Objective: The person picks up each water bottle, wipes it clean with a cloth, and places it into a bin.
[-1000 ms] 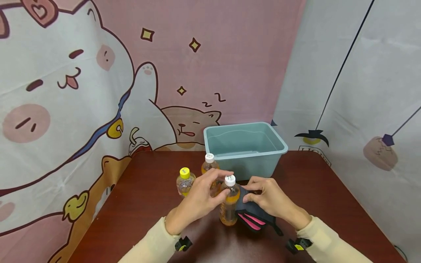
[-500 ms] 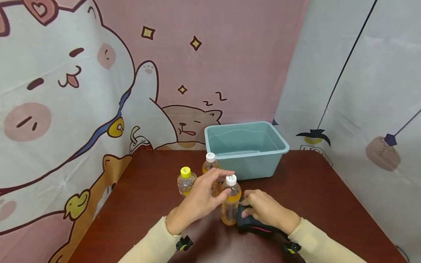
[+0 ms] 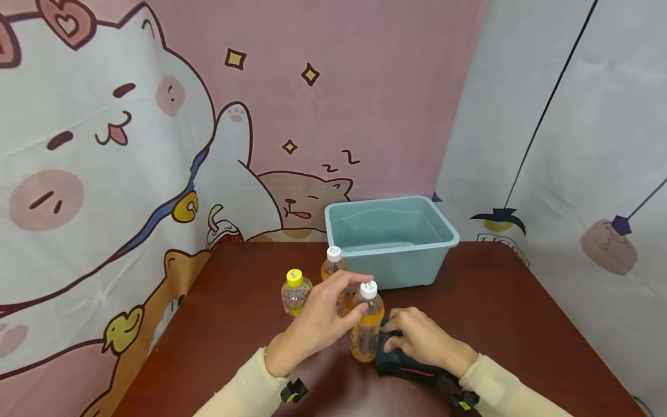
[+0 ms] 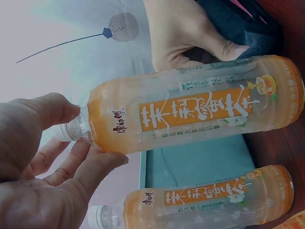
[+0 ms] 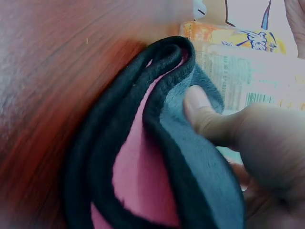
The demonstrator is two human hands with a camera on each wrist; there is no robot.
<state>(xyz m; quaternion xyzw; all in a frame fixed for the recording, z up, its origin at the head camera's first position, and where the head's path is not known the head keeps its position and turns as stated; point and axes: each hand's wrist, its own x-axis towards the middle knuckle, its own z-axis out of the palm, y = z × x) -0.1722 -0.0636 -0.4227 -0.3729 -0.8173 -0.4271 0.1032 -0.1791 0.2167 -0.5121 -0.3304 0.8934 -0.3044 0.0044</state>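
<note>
My left hand (image 3: 325, 315) pinches the neck of a white-capped bottle of orange tea (image 3: 366, 324) that stands upright on the brown table (image 3: 234, 313); in the left wrist view the fingers (image 4: 90, 167) and thumb close just below its cap on the bottle (image 4: 200, 114). My right hand (image 3: 417, 339) holds a folded black and pink cloth (image 3: 403, 365) against the bottle's lower right side. The right wrist view shows the thumb (image 5: 202, 112) pressing the cloth (image 5: 157, 157) at the bottle's label (image 5: 238, 81).
Two more bottles stand behind: one white-capped (image 3: 333, 263), one yellow-capped (image 3: 294, 292). An empty teal plastic tub (image 3: 391, 237) sits at the back of the table. Cartoon-printed curtains close in the back and right.
My right hand has come down from the bottle's upper side to the table, bunching the cloth at the bottle's base. The left hand has kept its hold near the cap.
</note>
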